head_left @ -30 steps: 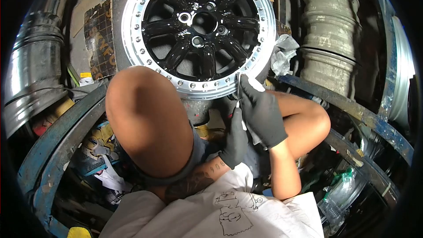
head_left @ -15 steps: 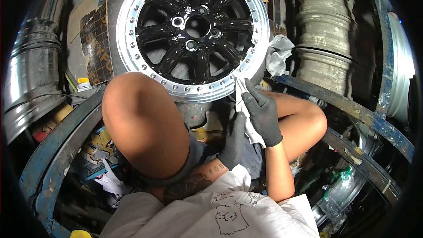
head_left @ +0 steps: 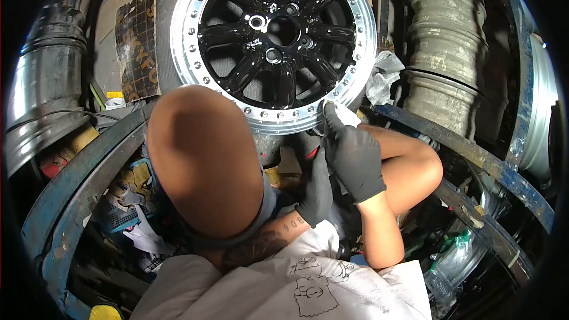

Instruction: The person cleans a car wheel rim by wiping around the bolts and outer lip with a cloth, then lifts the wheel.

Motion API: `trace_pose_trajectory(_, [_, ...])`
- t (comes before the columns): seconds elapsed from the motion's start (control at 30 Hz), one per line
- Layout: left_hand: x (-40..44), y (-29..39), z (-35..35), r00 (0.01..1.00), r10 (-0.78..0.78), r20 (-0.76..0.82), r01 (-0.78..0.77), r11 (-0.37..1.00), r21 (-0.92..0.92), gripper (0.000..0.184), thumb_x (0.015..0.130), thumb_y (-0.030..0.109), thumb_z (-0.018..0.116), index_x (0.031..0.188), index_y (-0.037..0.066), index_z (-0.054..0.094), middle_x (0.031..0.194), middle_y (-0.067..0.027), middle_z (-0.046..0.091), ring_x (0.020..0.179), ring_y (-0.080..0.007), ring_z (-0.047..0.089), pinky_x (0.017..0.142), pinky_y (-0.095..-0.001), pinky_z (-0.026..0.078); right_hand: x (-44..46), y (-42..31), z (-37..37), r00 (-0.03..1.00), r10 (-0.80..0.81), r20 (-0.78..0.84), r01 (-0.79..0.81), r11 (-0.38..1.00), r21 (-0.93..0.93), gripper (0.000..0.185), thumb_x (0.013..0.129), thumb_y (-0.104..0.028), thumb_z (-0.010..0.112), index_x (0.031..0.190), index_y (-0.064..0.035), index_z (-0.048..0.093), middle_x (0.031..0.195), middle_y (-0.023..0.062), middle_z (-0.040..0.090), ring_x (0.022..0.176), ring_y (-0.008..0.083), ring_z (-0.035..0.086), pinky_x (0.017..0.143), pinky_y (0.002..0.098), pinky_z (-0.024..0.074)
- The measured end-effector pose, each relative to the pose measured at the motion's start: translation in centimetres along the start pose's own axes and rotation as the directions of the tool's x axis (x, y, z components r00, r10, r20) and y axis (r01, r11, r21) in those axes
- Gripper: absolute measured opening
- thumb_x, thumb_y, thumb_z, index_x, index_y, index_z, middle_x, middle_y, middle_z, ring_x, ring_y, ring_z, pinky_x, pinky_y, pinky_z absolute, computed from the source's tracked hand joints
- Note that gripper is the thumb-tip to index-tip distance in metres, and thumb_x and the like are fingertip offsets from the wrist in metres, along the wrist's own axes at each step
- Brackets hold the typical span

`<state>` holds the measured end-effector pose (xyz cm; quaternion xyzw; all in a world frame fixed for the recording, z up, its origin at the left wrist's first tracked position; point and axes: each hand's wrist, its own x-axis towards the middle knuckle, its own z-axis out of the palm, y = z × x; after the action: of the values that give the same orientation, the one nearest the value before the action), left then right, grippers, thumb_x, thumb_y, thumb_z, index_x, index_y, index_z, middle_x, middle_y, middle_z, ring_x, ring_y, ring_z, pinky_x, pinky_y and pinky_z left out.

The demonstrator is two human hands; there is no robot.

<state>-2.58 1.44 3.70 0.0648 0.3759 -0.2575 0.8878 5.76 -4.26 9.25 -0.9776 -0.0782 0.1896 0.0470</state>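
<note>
A wheel with glossy black spokes and a bright silver lip lies in front of me, small bolts ringing the lip. My right hand, in a dark glove, is closed on a white cloth and presses it to the lip's near right edge. My gloved left hand is below the wheel, close beside the right hand. Its thumb side shows, but the other fingers are mostly hidden, so its grip is unclear. Something small and red shows near its tip.
A crumpled grey cloth lies right of the wheel. Stacked metal rims stand at the right, shiny ones at the left. Blue metal bars cross both sides. My bent knee is close to the wheel's lower left.
My right hand has closed more tightly over the cloth, its fingertips now against the lip. The long hanging part of the cloth is mostly covered. In view, the wheel has shifted right and slightly up.
</note>
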Motion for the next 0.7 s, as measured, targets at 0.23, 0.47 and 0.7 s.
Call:
trace_pose_trajectory(0.23, [-0.2, 0.3, -0.3, 1.0, 0.017, -0.011, -0.018, 0.996, -0.09, 0.046, 0.112, 0.041, 0.037, 0.14, 0.009, 0.054, 0.133, -0.0048, 0.062, 0.123, -0.0162, 0.06, 0.107, -0.0324, 0.049, -1.3, -0.6, 2.6, 0.995, 0.013, -0.097, -0.023, 0.995, -0.102, 0.058, 0.093, -0.015, 0.066, 0.149, -0.0062, 0.056, 0.081, 0.0202, 0.072, 0.062, 0.0324, 0.068, 0.057, 0.0434, 0.0531])
trace_pose_trajectory(0.47, [-1.0, -0.9, -1.7, 0.92, 0.375, 0.11, -0.386, 0.829, 0.404, 0.054, 0.111, 0.033, 0.046, 0.155, 0.002, 0.04, 0.147, -0.0133, 0.051, 0.132, -0.0204, 0.049, 0.112, -0.0354, 0.041, -0.6, 4.2, 3.6, 0.927, 0.057, 0.371, -0.357, -0.178, 0.917, 0.044, 0.105, -0.013, 0.063, 0.144, 0.0075, 0.058, 0.112, 0.0057, 0.074, 0.092, 0.0086, 0.067, 0.081, 0.0238, 0.0537])
trace_pose_trajectory(0.7, [-2.3, 1.0, 0.3, 0.942, 0.274, 0.195, -0.336, 0.778, 0.531, 0.051, 0.111, 0.027, 0.045, 0.155, 0.002, 0.039, 0.143, -0.012, 0.052, 0.128, -0.0178, 0.052, 0.109, -0.0324, 0.043, -2.1, 5.3, 5.1, 0.963, 0.263, 0.062, -0.092, 0.104, 0.99, 0.045, 0.106, -0.01, 0.06, 0.145, 0.0097, 0.055, 0.128, 0.0118, 0.07, 0.109, 0.0123, 0.065, 0.096, 0.0261, 0.0522])
